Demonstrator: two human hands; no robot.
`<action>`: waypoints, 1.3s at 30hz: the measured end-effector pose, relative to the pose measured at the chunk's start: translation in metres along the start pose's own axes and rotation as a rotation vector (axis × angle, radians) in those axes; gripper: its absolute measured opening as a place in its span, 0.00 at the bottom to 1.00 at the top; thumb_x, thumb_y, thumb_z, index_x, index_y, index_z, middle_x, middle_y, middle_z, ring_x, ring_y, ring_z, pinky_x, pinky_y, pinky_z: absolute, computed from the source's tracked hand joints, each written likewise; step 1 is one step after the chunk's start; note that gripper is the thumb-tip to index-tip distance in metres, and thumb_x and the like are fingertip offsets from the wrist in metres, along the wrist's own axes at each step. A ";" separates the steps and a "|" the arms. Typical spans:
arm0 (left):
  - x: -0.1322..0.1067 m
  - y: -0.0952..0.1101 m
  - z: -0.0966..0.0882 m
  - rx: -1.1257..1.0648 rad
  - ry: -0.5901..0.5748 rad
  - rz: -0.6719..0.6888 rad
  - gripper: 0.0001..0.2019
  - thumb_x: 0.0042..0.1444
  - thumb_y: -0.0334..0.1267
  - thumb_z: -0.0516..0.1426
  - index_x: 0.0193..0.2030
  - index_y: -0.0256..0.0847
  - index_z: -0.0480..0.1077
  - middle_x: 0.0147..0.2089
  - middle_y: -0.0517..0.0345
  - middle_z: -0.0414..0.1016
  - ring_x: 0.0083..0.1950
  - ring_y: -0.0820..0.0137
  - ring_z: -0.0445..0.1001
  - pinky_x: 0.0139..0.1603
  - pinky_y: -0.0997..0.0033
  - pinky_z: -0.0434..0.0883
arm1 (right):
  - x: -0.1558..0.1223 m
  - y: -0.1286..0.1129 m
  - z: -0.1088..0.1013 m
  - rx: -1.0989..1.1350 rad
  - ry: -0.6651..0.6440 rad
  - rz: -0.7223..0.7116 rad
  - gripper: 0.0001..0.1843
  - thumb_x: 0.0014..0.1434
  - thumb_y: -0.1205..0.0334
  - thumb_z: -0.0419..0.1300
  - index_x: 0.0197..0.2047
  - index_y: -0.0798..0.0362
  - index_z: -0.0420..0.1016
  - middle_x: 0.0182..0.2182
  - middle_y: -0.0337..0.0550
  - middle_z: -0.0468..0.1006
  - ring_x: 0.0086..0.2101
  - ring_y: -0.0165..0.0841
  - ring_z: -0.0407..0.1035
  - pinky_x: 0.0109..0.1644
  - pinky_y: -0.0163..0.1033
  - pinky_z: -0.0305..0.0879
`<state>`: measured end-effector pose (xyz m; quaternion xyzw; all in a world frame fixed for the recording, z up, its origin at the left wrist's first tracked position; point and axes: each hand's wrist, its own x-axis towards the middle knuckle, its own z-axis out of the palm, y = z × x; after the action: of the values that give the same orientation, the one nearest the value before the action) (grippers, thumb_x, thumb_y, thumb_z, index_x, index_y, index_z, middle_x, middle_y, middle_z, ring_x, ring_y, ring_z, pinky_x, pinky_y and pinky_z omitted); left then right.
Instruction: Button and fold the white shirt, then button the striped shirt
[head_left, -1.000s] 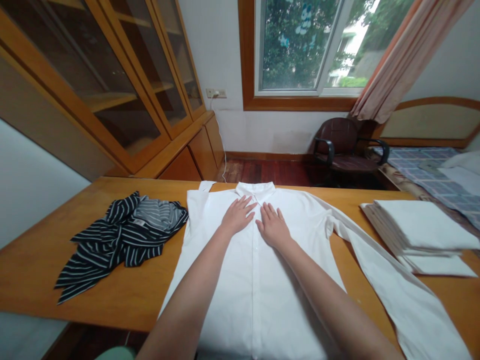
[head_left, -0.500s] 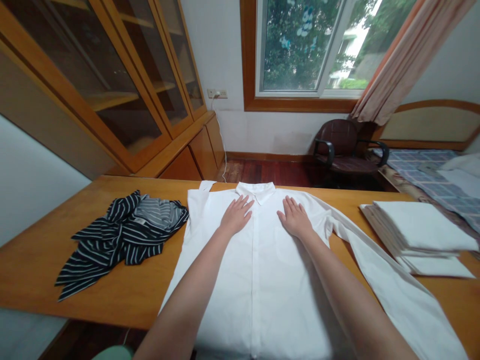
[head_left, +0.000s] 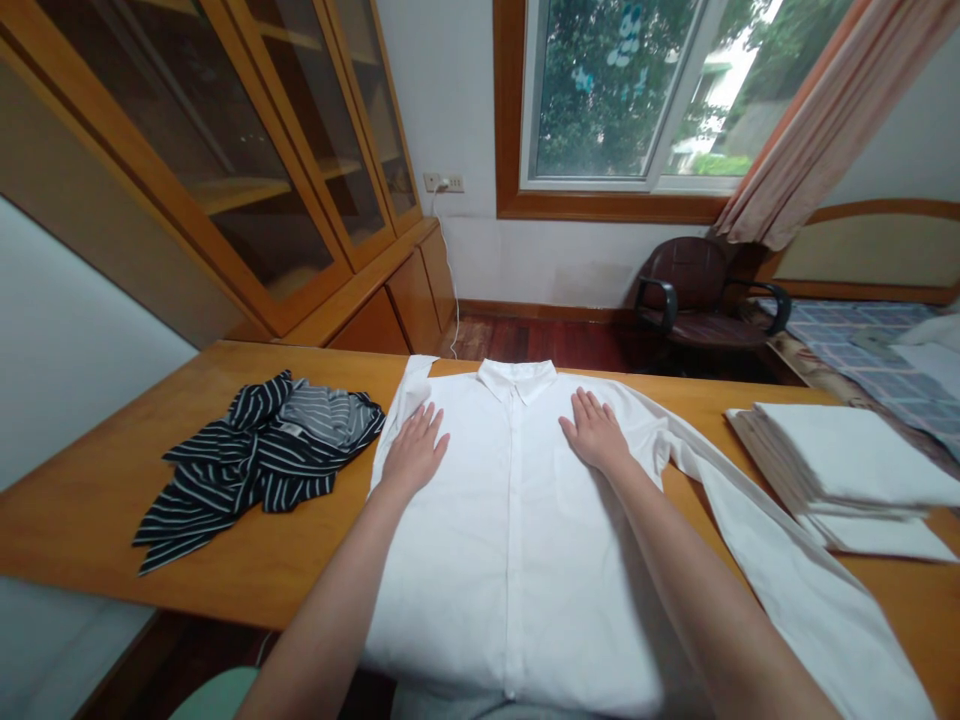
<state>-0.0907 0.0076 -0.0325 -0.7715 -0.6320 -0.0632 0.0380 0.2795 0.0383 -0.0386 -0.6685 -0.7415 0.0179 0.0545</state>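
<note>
Smoothing the white shirt (head_left: 465,560), spread on the worktop (head_left: 90,490) beneath the left hand (head_left: 414,452) and right hand (head_left: 598,430), likely calls for light, even pressure; both lie flat, fingers loosely spread, holding nothing, the left nearer the shirt's side edge.

Smooth matt cloth shirt (head_left: 465,570); softly glossy wooden table (head_left: 75,510).
</note>
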 end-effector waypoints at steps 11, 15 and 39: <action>-0.007 0.097 0.000 -0.125 0.027 0.149 0.26 0.69 0.42 0.42 0.70 0.38 0.58 0.75 0.52 0.52 0.76 0.61 0.46 0.75 0.52 0.48 | -0.045 -0.092 -0.008 0.099 0.103 -0.247 0.30 0.72 0.53 0.41 0.69 0.62 0.59 0.71 0.56 0.53 0.70 0.45 0.45 0.71 0.54 0.40; -0.010 0.108 0.006 -0.128 0.026 0.123 0.27 0.70 0.44 0.41 0.73 0.40 0.53 0.76 0.53 0.49 0.77 0.61 0.44 0.76 0.49 0.45 | -0.057 -0.100 0.000 0.109 0.102 -0.289 0.33 0.72 0.50 0.43 0.71 0.62 0.55 0.71 0.55 0.51 0.70 0.43 0.45 0.72 0.53 0.39; 0.015 0.086 0.006 -0.117 0.006 0.071 0.29 0.69 0.49 0.42 0.73 0.42 0.52 0.76 0.51 0.48 0.77 0.57 0.43 0.75 0.43 0.42 | -0.037 -0.067 -0.009 0.068 0.089 -0.222 0.32 0.72 0.51 0.43 0.72 0.61 0.55 0.72 0.54 0.50 0.70 0.43 0.44 0.71 0.53 0.43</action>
<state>-0.0030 0.0063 -0.0342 -0.7940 -0.5995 -0.1008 -0.0030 0.2175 -0.0056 -0.0246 -0.5803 -0.8067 0.0074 0.1117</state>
